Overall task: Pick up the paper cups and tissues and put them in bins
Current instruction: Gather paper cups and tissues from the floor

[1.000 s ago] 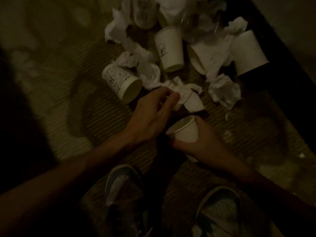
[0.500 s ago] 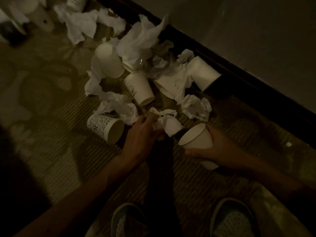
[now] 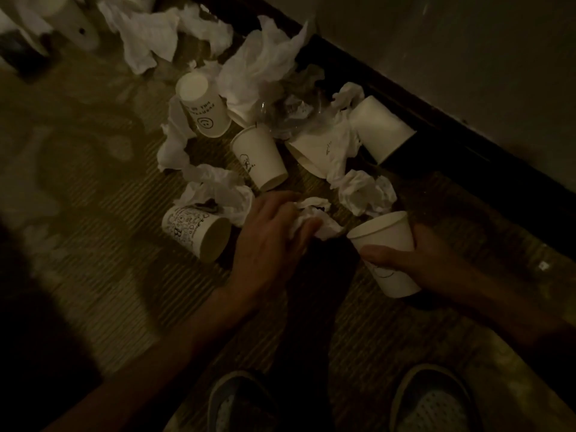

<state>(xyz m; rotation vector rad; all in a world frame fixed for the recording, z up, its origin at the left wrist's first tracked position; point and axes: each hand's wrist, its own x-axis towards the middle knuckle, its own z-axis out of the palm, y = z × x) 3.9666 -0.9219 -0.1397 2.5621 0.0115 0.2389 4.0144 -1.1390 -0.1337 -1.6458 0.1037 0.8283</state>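
In dim light, my left hand grips a crumpled white tissue on the floor. My right hand holds a white paper cup, tilted with its mouth toward the left hand. Beyond them lies a pile: a printed cup on its side at the left, a smiley-face cup, a small cup, a flattened cup, a large cup by the wall, and several crumpled tissues such as one wad. No bin is in view.
A dark skirting board and a wall run along the right. My two shoes stand at the bottom edge. More tissue and pale objects lie at the far left. A clear plastic piece sits in the pile.
The view has tilted up, showing more of the pile and wall. My left hand has closed round the tissue. The cup in my right hand has shifted to the right.
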